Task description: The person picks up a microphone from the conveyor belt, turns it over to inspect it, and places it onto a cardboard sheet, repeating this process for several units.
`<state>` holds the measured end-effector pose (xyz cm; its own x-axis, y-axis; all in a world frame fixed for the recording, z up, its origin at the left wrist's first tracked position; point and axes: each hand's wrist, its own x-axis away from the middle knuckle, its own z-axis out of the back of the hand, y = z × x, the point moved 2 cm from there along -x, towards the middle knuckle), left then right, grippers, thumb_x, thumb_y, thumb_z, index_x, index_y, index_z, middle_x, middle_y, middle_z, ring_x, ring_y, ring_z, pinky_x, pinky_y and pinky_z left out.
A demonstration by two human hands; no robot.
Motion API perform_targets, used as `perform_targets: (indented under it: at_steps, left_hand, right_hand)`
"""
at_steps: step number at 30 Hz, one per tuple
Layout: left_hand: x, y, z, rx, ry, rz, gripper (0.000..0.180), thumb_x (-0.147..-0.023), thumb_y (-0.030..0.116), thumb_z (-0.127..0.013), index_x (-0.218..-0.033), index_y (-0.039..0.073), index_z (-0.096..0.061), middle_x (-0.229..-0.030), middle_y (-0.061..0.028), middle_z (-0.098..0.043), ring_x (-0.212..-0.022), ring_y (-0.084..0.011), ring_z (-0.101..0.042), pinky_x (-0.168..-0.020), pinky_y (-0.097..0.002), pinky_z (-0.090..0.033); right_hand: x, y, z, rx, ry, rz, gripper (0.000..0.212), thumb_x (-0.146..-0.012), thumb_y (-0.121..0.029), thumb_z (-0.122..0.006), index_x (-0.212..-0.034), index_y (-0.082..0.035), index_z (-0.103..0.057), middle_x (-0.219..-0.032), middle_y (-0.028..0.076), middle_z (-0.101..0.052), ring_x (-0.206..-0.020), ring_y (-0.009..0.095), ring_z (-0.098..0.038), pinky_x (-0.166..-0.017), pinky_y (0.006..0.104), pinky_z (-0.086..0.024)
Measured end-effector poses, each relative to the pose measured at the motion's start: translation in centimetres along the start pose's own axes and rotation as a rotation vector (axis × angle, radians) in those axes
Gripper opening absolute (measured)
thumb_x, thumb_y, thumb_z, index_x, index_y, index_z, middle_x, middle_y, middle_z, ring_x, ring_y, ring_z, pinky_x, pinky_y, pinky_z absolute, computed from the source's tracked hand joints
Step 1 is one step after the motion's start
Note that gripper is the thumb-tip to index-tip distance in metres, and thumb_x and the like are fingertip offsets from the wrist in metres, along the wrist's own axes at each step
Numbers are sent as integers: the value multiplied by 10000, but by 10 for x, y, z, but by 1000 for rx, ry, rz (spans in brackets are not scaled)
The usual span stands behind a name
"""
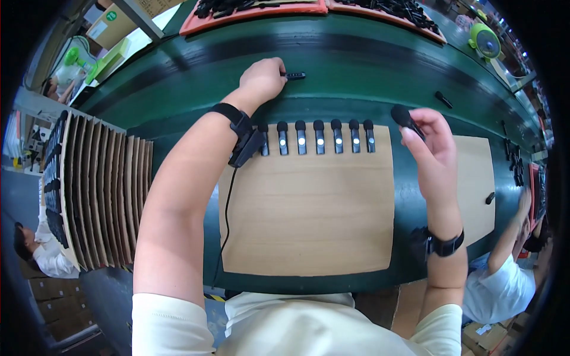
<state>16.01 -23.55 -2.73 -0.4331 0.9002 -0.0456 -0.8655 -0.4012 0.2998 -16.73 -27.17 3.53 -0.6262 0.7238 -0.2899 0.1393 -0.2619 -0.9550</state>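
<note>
At the far side of the green table, my left hand [264,78] has its fingers closed on one end of a small black stick-shaped device [295,76], which lies on or just over the surface. My right hand [436,139], raised at the right, pinches a small black microphone [402,115] with a round foam head pointing up and left. Between my arms lies a brown cardboard sheet [306,213]. Along its far edge stretches a row of several similar microphones [320,137], foam heads facing away from me, most with a pale round spot on the body.
Red trays [255,12] heaped with black parts stand along the far edge. A stack of cardboard sheets [101,190] is at the left. At the right are another cardboard sheet [475,178], loose black pieces [443,99] and a co-worker [499,285]. A cable [227,219] hangs from my left wrist.
</note>
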Motion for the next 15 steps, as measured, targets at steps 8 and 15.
perform_targets:
  at_steps: [8, 15]
  left_hand:
    - [77, 31, 46, 464, 176, -137, 259, -866, 88, -674, -1111, 14, -637, -924, -77, -685, -811, -152, -636, -746, -271, -494]
    - [222, 43, 43, 1160, 185, -37, 277, -844, -34, -692, -1117, -5, -655, -979, -39, -650, -824, -88, -584, -730, -255, -497]
  right_hand:
    - [68, -24, -41, -274, 55, -85, 266, -908, 7, -583, -1169, 3, -531, -1039, 61, -590, -880, 131, -574, -813, 269, -469]
    - [84, -4, -85, -391, -63, -198, 303, -863, 45, -650, -1148, 5, -554, -1055, 75, -605, -881, 126, -598, -788, 245, -488]
